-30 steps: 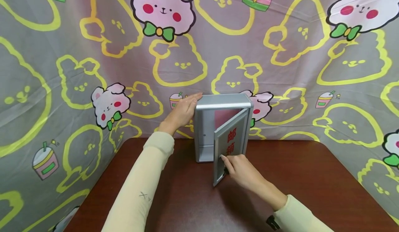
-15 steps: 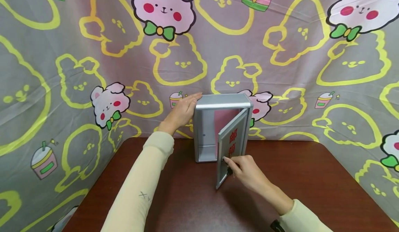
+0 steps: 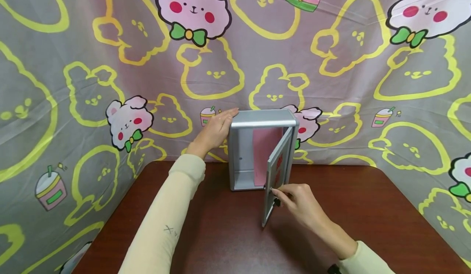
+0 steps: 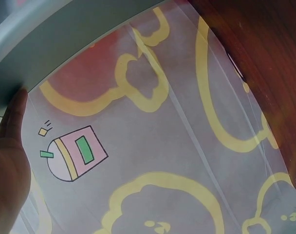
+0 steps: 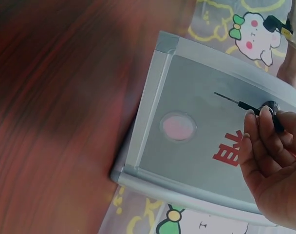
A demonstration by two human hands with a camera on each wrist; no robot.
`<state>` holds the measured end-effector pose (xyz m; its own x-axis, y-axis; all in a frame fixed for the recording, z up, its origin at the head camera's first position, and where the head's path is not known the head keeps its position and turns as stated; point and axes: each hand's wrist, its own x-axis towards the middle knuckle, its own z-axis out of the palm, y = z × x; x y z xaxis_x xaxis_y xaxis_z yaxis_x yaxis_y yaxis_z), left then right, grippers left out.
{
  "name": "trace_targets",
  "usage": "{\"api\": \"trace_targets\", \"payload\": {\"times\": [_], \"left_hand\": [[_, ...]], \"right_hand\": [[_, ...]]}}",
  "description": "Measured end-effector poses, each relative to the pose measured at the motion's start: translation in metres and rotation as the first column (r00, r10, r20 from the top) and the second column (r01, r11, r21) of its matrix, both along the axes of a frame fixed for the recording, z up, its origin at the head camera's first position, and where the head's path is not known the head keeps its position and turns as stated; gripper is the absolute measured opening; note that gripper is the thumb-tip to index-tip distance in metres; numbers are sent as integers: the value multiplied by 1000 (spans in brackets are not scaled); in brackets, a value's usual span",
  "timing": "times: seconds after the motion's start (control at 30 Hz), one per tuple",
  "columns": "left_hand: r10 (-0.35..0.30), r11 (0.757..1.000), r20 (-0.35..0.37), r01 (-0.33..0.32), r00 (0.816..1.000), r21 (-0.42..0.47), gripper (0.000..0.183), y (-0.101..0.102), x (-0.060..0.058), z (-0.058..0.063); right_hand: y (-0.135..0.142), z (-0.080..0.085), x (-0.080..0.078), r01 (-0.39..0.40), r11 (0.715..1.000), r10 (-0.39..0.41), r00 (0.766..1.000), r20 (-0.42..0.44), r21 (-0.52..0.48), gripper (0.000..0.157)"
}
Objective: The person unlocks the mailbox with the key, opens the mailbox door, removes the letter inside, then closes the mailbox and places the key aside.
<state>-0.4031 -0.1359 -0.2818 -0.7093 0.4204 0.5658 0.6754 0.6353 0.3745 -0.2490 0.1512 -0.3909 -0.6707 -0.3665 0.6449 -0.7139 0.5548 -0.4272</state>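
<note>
A silver-grey metal mailbox [image 3: 263, 117] stands upright on the table, its hinged door [image 3: 274, 171] swung out on the right side. Red characters mark the door's front. Inside the box stands a pink sheet [image 3: 260, 155]. My left hand [image 3: 214, 131] rests on the box's upper left corner with fingers straight. At the door's free edge, my right hand [image 3: 299, 202] pinches a key at the lock. In the right wrist view, a key [image 5: 245, 106] with a black head and thin shaft sticks out beside the fingertips; the fingers partly hide the lock.
The dark red-brown table [image 3: 220, 233] extends around the box. Behind it hangs a grey cloth [image 3: 342, 86] with yellow and white cartoon animals. The door has a round clear window [image 5: 178, 127] showing pink. A black strap [image 3: 333, 269] sits by the right sleeve.
The right hand has moved right and slightly nearer, swinging the door further open. More of the pink sheet shows inside. The left hand has stayed on the box.
</note>
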Motion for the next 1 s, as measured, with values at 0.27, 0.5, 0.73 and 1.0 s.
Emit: {"api": "trace_targets", "payload": {"times": [0.27,0.5,0.73,1.0], "left_hand": [[-11,1000,11,11,1000,10,53,0,-6,-1],[-19,1000,10,19,1000,15,52,-1,-8,1],[-24,1000,27,23,999,8,52,-1,-11,0],[-20,1000,33,20,999,17,52,-3,-12,-2]], "right_hand": [[11,-3,-1,-34,999,32,998,-56,-24,20],[17,-4,-3,-44,998,43,998,-48,-35,12],[21,-6,-3,-28,998,27,999,-25,-50,12],[29,-6,1,14,999,-12,999,31,-52,12]]}}
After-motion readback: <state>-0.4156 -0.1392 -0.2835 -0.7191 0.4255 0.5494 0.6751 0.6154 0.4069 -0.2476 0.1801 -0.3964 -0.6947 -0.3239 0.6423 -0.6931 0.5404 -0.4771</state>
